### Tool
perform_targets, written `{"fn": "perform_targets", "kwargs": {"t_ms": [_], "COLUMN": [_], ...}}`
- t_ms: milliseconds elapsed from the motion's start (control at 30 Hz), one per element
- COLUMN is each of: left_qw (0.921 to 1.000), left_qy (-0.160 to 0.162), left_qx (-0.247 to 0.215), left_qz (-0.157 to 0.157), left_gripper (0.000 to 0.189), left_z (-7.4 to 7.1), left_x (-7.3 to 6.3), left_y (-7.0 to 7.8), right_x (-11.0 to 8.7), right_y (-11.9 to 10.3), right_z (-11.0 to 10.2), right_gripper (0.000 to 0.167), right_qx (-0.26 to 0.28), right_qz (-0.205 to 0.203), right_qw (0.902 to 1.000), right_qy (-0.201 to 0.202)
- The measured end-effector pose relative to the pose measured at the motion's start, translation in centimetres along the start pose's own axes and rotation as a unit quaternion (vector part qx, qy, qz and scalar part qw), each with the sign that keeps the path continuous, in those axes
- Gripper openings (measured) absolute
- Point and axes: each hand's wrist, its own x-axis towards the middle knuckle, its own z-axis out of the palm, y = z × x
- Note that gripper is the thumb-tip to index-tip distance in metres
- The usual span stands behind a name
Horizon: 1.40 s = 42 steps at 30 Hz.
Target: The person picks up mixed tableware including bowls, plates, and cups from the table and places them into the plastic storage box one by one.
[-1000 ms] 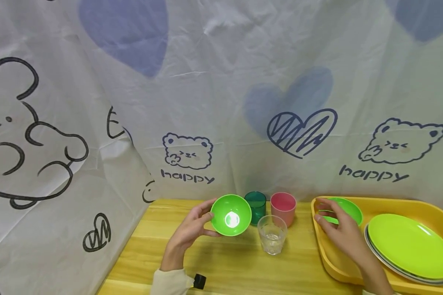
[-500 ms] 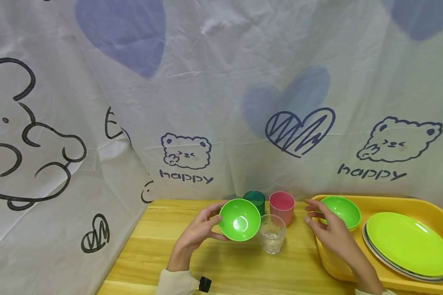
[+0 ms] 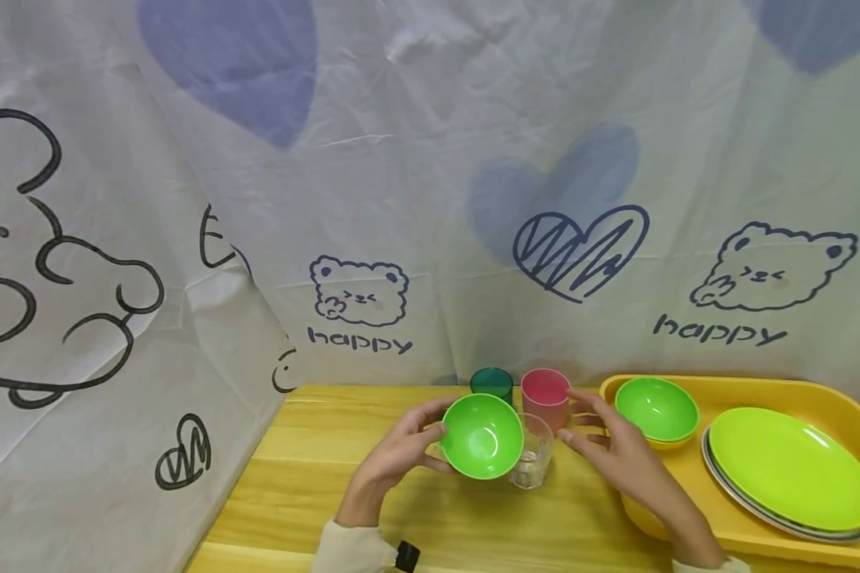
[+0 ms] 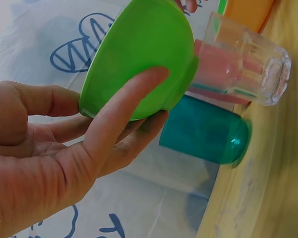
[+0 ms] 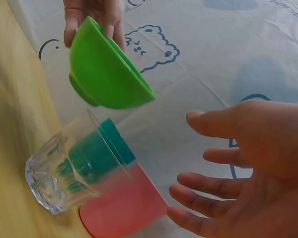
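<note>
My left hand (image 3: 404,448) grips a green bowl (image 3: 482,437) by its left side, thumb at the rim and fingers under the wall. The bowl is lifted off the table and tilted toward me, overlapping the clear glass (image 3: 533,461) in the head view. With fingers spread and nothing in them, my right hand (image 3: 619,454) hovers just right of the glass and the pink cup (image 3: 547,395). A teal cup (image 4: 205,130) stands behind the bowl, beside the pink one. The right wrist view shows a gap between the right thumb and the bowl (image 5: 104,72).
At the right lies a yellow tray (image 3: 760,549). Inside it are another green bowl (image 3: 657,410), stacked on something yellow, and a stack of plates topped by a lime-green plate (image 3: 791,469). A printed cloth (image 3: 466,239) hangs behind the wooden table (image 3: 287,485).
The left hand has carried the bowl rightward, in front of the glass. The right hand has moved left from over the tray's bowl toward the cups.
</note>
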Motion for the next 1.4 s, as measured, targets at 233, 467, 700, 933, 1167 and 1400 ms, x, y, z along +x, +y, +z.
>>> {"fn": "perform_targets", "kwargs": {"t_ms": [233,467,700,933,1167,1400], "left_qw": [0.9997,0.9991,0.9982,0.9975,0.9973,0.9966], "left_qy": [-0.023,-0.038,-0.058,-0.071,-0.072,-0.077], "left_qx": [-0.006,-0.012,-0.009,-0.009,-0.006,-0.028], "left_qz": [-0.012,-0.013,-0.009,-0.005,-0.009,-0.001], "left_gripper": [0.048,0.045,0.046,0.045,0.045,0.044], "left_z": [0.9,1.8,2.5,3.0,3.3,3.9], "left_x": [0.3,0.4,0.6,0.9,1.0,0.8], "left_y": [0.0,0.5,0.4,0.3,0.3,0.0], "right_x": [0.0,0.2,0.2,0.0,-0.1,-0.5], "right_y": [-1.1,-1.5,-1.5,-1.6,-1.5,-1.6], "right_z": [1.0,2.6,3.3,2.9,2.7,2.1], "right_gripper": [0.063,0.056,0.055,0.05,0.047,0.045], "right_qx": [0.02,0.054,0.046,0.047,0.007,-0.001], "right_qz": [0.014,-0.011,-0.019,-0.046,-0.054,-0.04], "right_qw": [0.9991,0.9961,0.996,0.9945,0.9955,0.9972], "right_qy": [-0.034,-0.069,-0.075,-0.082,-0.078,-0.063]}}
